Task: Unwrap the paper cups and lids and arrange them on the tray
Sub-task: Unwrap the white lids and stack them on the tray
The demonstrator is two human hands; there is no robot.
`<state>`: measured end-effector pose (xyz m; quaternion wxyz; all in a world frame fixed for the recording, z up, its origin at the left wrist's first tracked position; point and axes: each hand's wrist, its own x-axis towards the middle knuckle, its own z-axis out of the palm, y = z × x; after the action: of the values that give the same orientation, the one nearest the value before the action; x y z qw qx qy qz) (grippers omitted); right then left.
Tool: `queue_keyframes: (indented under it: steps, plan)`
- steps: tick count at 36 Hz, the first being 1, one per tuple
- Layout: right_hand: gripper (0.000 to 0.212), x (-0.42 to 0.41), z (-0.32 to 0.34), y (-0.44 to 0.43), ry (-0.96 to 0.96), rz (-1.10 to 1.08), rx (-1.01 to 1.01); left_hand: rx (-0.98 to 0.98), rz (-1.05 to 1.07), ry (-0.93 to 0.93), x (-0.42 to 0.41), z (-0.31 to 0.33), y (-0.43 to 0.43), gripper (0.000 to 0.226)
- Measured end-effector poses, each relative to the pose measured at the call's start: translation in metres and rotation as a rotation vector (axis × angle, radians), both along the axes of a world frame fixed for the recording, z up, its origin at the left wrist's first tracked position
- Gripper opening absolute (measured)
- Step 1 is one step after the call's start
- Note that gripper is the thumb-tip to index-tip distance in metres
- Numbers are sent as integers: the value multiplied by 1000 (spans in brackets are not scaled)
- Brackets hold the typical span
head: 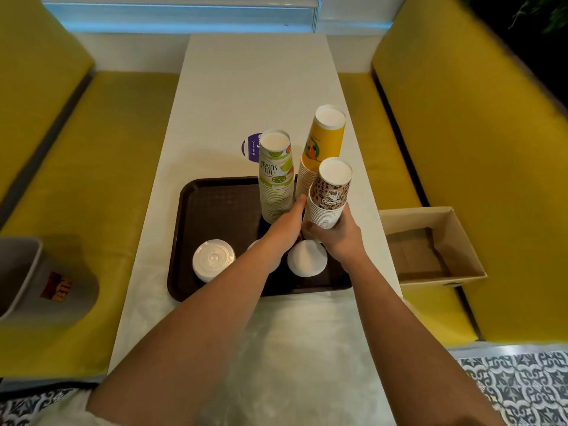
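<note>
On the white counter point(246, 87) a brown tray point(215, 207) carries a stack of clear lids point(213, 260) at its near left, then a lime-printed cup stack point(274, 179) and a taller yellow cup stack point(323, 139) at the back. The left hand point(287, 221) reaches between them, its fingers point(301, 200) laid straight against the leopard-print cup stack point(331, 195). The right hand point(339, 238) has its fingers curled round that stack's base over the tray's right side, above white lids point(307, 261); whether the stack rests on the tray is hidden.
</note>
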<state>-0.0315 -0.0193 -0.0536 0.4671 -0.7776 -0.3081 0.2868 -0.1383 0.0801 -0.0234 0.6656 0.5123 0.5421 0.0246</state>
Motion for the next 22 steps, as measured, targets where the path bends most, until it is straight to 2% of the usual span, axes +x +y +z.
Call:
queue_keyframes:
  steps: [3, 8, 12, 14, 16, 18, 22]
  plan:
    - [87, -2, 1, 2, -29, 2, -23, 9, 3, -50, -2, 6, -2, 93]
    - [82, -6, 0, 6, -79, 20, -37, -10, 61, -88, -6, -10, 3, 127]
    - [80, -7, 1, 6, -85, 33, -50, -19, 46, -59, -12, -21, 9, 120]
    - [81, -8, 4, 3, -93, 37, -37, -44, 6, -3, -20, -22, 13, 107]
    - [84, -8, 6, -1, -95, 37, -7, 9, -52, 30, -34, -11, 16, 71]
    - [89, -8, 8, -5, -82, 37, 19, 157, -108, 82, -50, -2, 27, 44]
    - [96, -10, 8, -12, -69, 40, 45, 374, -45, 116, -76, 21, 45, 40]
